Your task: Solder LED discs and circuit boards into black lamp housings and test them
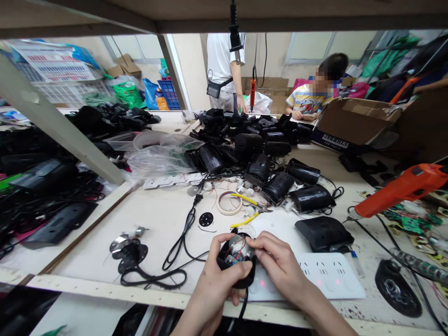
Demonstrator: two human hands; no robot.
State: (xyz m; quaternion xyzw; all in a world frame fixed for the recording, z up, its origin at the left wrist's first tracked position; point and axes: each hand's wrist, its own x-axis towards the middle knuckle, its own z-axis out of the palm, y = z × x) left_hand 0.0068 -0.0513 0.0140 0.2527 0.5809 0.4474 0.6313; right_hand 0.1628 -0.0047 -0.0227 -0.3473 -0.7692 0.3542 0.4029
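Low over the front of the bench, my left hand [217, 279] wraps round a black plastic housing [247, 278] with its open side up. Inside it show a silvery round part and thin red and blue wires; a black cord hangs from its underside. My right hand [277, 261] is closed at the housing's right rim, thumb and fingers against the silvery part. What its fingertips pinch, if anything besides the rim, is hidden. Behind and below the right hand lies a white power strip [345, 280] with red lights. Yellow-handled pliers [247, 218] lie just beyond the hands.
A roll of tape [224, 210], a black perforated disc [206, 219] and a coiled cord [180, 238] lie ahead. Black housings [248, 143] pile up further back. On the right is an orange power screwdriver [399, 191]; a cardboard box [353, 123] stands behind. Two people are across the bench.
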